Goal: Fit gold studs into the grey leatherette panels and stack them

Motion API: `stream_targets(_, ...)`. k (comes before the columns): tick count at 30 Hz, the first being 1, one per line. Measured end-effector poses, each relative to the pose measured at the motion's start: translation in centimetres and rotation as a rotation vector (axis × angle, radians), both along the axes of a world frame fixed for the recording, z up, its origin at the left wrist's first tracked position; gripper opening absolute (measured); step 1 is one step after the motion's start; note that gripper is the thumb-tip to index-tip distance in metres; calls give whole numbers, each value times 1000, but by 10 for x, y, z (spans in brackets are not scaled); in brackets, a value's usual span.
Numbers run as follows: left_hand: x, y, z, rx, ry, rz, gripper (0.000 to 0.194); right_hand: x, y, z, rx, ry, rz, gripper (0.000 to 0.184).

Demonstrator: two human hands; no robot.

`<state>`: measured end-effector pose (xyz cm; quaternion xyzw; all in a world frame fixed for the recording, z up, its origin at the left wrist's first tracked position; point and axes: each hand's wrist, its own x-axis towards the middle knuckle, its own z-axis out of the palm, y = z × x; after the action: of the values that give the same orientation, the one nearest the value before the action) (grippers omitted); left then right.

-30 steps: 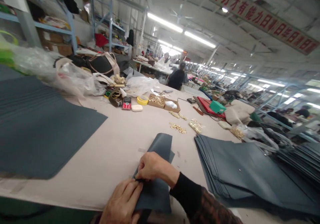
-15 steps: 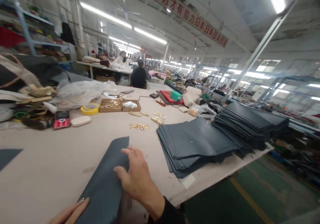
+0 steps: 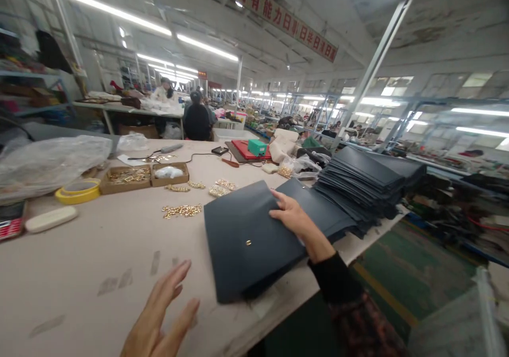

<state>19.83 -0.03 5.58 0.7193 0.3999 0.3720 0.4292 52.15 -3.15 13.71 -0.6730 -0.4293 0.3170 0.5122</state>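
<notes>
A dark blue-grey leather-like panel [image 3: 238,224] with a small gold oval fitting [image 3: 248,243] faces up at the centre of the table. My right hand [image 3: 294,216] grips its right edge, thumb on top and some fingers hidden beneath. The panel lies over part of a stack of similar panels [image 3: 318,203]. Apart from it, at the lower middle, my left hand [image 3: 159,309] is open above the table with fingers spread and nothing in them. A loose pile of small gold fittings [image 3: 182,211] lies left of the panel.
Cardboard boxes of metal parts [image 3: 127,176], yellow tape rolls [image 3: 78,191] and a white oblong block [image 3: 51,219] stand at the left. A taller panel stack [image 3: 361,176] rises at the right, near the table edge. A person [image 3: 198,117] sits farther back.
The panel has gone from in front of me to the right, onto the stack, and now lies spread with its fitting showing. My left hand has let go of it. The view has turned right.
</notes>
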Motion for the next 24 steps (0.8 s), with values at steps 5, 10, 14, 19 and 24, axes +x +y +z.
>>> stream_targets(5,82,40,19,-845,-285,48,53,98,-17,-13,-306,-632,-276,68)
stream_targets(10,133,62,7,-997,-300,115,46,114,-19,-38,-439,-791,-348,62)
stream_targets(14,141,70,-1,-1009,-297,198,37,112,-11,-49,-478,-861,-324,57)
stream_targets(19,147,76,-5,-1031,-259,215,29,102,1,-60,-490,-903,-234,54)
stream_targets(24,164,75,1,-1083,-239,46,33,83,8,-75,-525,-925,-168,47)
